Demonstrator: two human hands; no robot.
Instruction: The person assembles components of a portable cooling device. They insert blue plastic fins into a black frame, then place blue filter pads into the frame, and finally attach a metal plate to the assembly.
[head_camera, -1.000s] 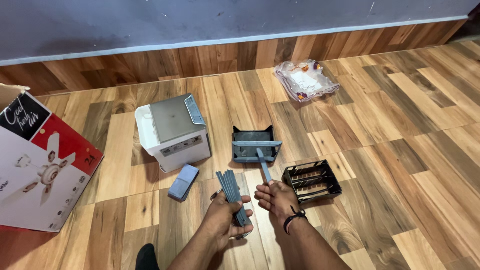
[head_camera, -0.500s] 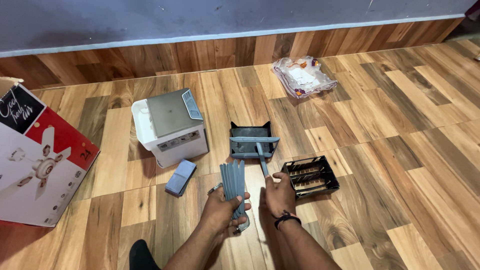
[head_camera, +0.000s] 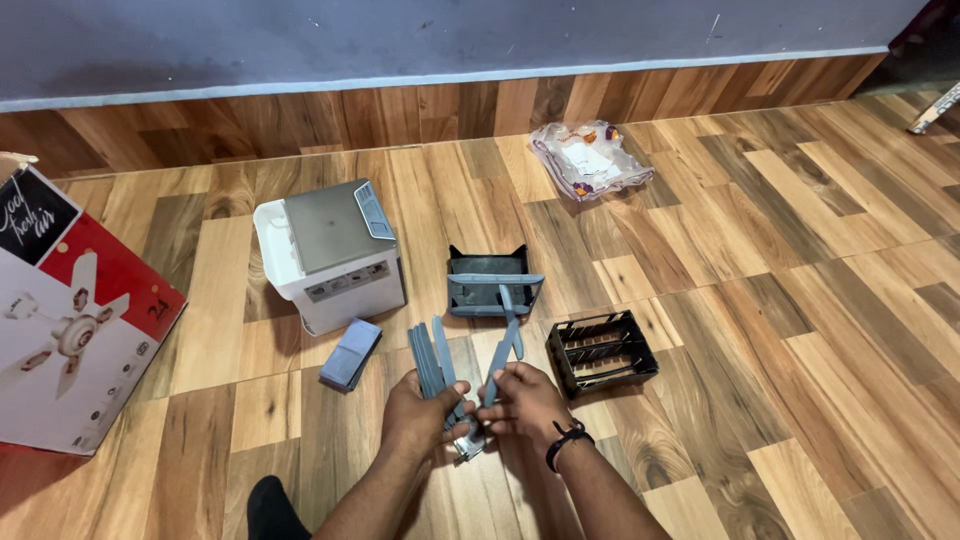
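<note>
The bundle of blue-grey plastic blades (head_camera: 432, 362) sits upright-ish in the left hand (head_camera: 420, 420), fingers wrapped around its lower end, just above the wooden floor (head_camera: 800, 300). The right hand (head_camera: 522, 400) pinches one more slat (head_camera: 503, 352) of the same colour, angled away from the bundle, with a small metal piece (head_camera: 470, 445) showing between the hands. These strips look light, thin and a bit bendy, probably slick plastic, so I'd say holding them near the base like that beats grabbing the tips.

Just past them there's a dark blue-grey housing part (head_camera: 490, 285) and a black slotted grille (head_camera: 602, 352) to the right, both close. A flat blue pad (head_camera: 351, 353) lies left, beside a white boxy appliance (head_camera: 328, 250). A red and white carton (head_camera: 70, 320) is at the far left, a clear bag of bits (head_camera: 590, 158) by the wall. Plenty of bare floor out to the right.
</note>
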